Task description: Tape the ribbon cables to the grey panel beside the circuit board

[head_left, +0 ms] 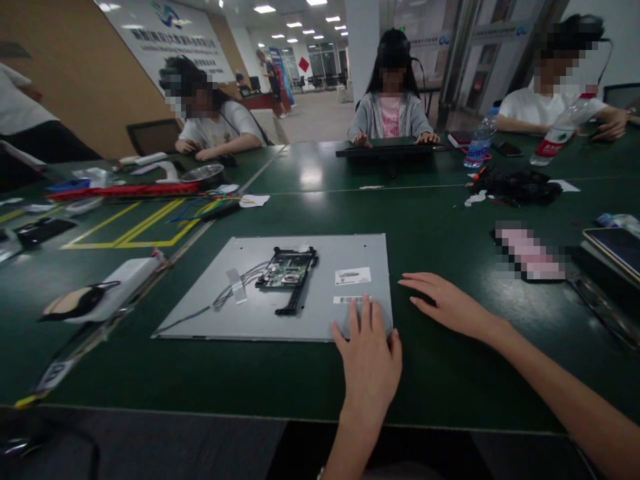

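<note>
A flat grey metal panel (320,320), which looks like the back of a display, lies on the green table. A green circuit board (284,272) in a black plastic bracket (290,303) sits on its middle. Grey cables (200,312) run from the board to the panel's near left corner, under a strip of clear tape (237,287). My left hand (370,347) rests with spread fingers on the panel's near right corner, by two white labels (353,275). Just right of the panel, my right hand (445,300) hovers or rests over the table, fingers apart, holding nothing.
A pink phone (530,252), glasses (607,310) and a dark tablet (617,250) lie at right. A white device (117,287) lies at left. Two bottles (483,140) and a black bundle (520,185) stand farther back. Several people sit across the table (320,380).
</note>
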Available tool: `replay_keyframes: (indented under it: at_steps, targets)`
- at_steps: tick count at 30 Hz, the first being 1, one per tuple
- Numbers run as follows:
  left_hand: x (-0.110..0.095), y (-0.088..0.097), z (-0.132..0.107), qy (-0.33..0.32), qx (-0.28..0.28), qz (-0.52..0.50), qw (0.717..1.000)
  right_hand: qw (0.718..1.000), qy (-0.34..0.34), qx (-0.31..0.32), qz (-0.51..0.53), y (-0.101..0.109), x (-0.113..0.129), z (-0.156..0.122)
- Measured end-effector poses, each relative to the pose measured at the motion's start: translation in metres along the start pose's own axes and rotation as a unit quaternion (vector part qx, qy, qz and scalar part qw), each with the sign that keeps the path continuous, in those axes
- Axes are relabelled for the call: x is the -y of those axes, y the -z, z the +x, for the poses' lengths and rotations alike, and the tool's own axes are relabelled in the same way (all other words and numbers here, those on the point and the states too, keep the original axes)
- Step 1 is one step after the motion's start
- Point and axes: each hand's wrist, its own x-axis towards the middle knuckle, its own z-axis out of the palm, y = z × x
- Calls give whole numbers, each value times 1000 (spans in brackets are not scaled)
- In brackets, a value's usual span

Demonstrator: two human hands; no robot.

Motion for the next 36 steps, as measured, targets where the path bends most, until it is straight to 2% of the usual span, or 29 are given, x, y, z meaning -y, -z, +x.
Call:
replay_keyframes:
  at_steps: [5,16,24,29,33,36]
  targets:
    - [21,0,3,20,17,2,1000,999,26,21,-34,-11,1,0]
    - [59,-3,11,112,10,17,993,998,12,49,-24,-11,-5,-2]
    - [62,-4,13,159,-86,81,980,999,21,40,-12,-8,-2,-2]
    - [61,-6,13,160,-86,86,980,999,23,44,-20,-7,-1,-2]
    - [71,6,13,142,-75,77,984,998,23,49,-16,-7,-2,-2]
    - [98,25,25,153,-79,81,982,998,20,55,-16,-7,-3,-2]
